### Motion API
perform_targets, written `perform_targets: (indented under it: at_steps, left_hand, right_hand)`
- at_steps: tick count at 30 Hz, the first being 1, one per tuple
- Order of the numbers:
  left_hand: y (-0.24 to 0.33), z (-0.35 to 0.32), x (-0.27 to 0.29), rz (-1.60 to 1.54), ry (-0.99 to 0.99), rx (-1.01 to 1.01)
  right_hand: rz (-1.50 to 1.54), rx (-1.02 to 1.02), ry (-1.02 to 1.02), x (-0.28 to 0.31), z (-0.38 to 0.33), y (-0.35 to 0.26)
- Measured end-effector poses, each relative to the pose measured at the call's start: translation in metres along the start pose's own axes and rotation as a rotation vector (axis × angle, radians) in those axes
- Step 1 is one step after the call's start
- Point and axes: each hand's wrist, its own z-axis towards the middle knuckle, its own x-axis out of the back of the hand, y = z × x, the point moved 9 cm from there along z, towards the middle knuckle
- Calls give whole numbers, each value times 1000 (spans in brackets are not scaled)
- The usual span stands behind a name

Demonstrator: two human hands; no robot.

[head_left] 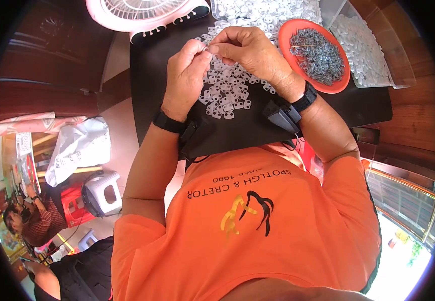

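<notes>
Your fingers [208,49] are pinched together on one small white plastic piece [206,48], thumb and forefinger tips of your left hand [186,75] and right hand [250,50] meeting over it. It sits just above the white pile [227,93] on the black bench [247,128]. Beyond the pile stands an orange dish [339,84] of grey metal clips [317,54].

Head-worn fisheye, looking steeply down from close above at hands [222,65] over black tabletop [328,108]; edges bending toward rim.

A pink fan [145,12] and red stool [74,203] (beside a white bag [79,145]).
</notes>
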Motion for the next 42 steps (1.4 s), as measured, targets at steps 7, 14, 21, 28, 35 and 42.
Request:
perform_targets:
  at_steps: [7, 14, 21, 28, 35, 42]
  left_hand:
    - [1, -1, -4, -11, -23, 7]
    - [-1, 0, -5, -88, -29, 38]
    - [-27, -5, -18, -532, -206, 353]
    - [-41, -8, -20, -713, -220, 491]
    - [-26, -5, -12, -393, -146, 367]
    - [-31, -4, -17, -584, -204, 392]
  right_hand:
    - [-51, 42, -26, -1, -1, -4]
    - [-150, 131, 11, -1, -4, -17]
    - [-439, 358, 40, -5, -7, -29]
    - [-384, 401, 14, -7, -6, -26]
    - [-203, 234, 0, -4, -2, -9]
    - [-255, 285, -36, -3, -1, -16]
